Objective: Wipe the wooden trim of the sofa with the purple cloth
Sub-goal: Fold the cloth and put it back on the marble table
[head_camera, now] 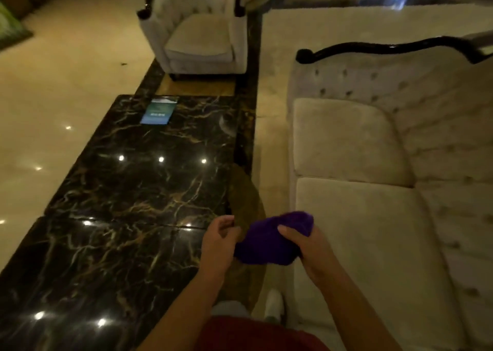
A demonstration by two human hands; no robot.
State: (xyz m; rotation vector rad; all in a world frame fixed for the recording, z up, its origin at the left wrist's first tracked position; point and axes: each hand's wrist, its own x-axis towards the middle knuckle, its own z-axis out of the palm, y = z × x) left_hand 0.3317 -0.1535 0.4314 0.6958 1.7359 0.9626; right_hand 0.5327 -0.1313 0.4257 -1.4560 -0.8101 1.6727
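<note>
A bunched purple cloth (269, 240) hangs in front of me between both hands, above the gap between table and sofa. My right hand (306, 246) grips its right side, thumb on top. My left hand (217, 241) holds the cloth's left edge with curled fingers. The cream tufted sofa (360, 217) fills the right half of the view. Its dark wooden trim (386, 50) runs along the top of the far armrest and backrest, well beyond both hands.
A long black marble coffee table (128, 196) lies at the left, with a blue leaflet (159, 110) on its far end. A cream armchair (200, 30) with dark trim stands beyond it. A pale rug (274, 89) lies under the sofa. My shoe (274, 305) shows below.
</note>
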